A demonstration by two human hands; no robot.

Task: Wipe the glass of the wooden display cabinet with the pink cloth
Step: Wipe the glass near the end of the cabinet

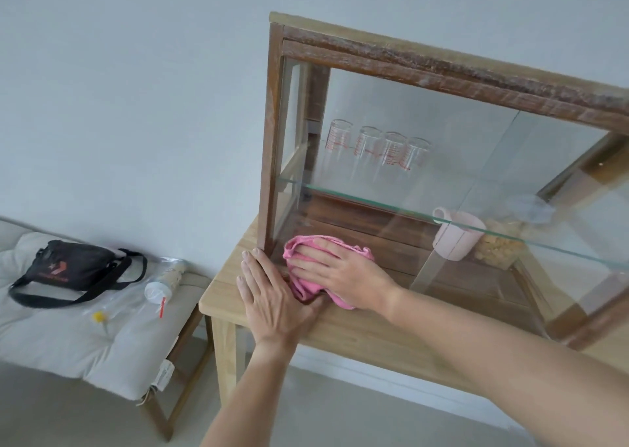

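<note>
The wooden display cabinet point(272, 133) stands on a light wooden table point(357, 331), its front glass point(442, 160) facing me. My right hand point(343, 273) lies flat on the pink cloth point(299, 245), pressing it against the glass at the lower left corner. The cloth bunches out under the palm. My left hand point(272, 296) rests flat with fingers together against the cabinet's lower left corner post and the table top, holding nothing.
Inside, several measuring glasses point(377, 147) stand on a glass shelf point(374, 205); a pink mug point(456, 239) and a jar point(500, 245) sit below. At left, a cushioned bench point(68, 344) holds a black bag point(75, 266) and a bottle point(166, 279).
</note>
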